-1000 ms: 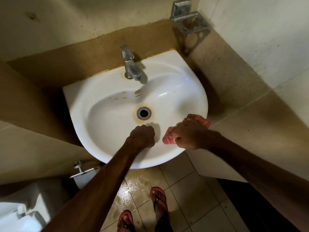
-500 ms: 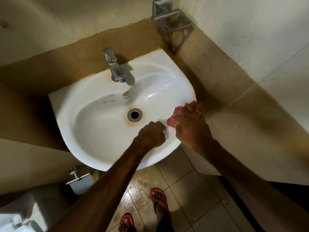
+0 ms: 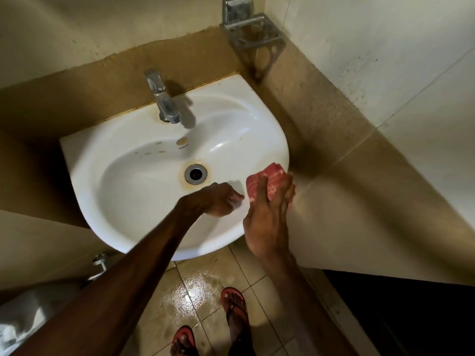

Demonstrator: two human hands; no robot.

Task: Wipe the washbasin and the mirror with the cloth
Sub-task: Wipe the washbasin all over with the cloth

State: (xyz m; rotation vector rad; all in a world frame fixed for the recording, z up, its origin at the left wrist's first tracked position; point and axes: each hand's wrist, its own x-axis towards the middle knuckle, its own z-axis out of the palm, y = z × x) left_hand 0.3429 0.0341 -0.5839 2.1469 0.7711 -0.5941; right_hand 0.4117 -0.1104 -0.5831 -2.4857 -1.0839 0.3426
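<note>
1. The red cloth (image 3: 267, 185) lies on the right front rim of the washbasin (image 3: 144, 201), under the fingers (image 3: 261, 191) of the right hand (image 3: 267, 214). The fingers are spread flat on top of it, pressing it down, not pinched around it.
2. From those fingers the unwiped bowl lies to the left and away, toward the drain (image 3: 195, 173). The cloth's longer side runs roughly along the rim's curve, so a sweep along the rim or down into the bowl looks like the natural move.
3. The left hand (image 3: 221, 199) rests in the bowl just beside the cloth, between it and the drain. Its fingers are curled in a loose fist on nothing I can make out. It is the nearer hand to the drain, yet the right alone has the cloth.
4. The basin is white and glossy. A brown ring surrounds the drain, and a few spots sit below the tap (image 3: 162, 101). I judge these will need firmer rubbing than the rim.
5. The basin sits in a corner of tiled walls, its right edge close to the side wall, so the right hand has little room that way. A metal soap holder (image 3: 253, 30) hangs on the back wall.
6. The mirror is not in view, so that part of the job is not yet started, as far as I can tell. The floor (image 3: 205, 291) below looks wet.
</note>
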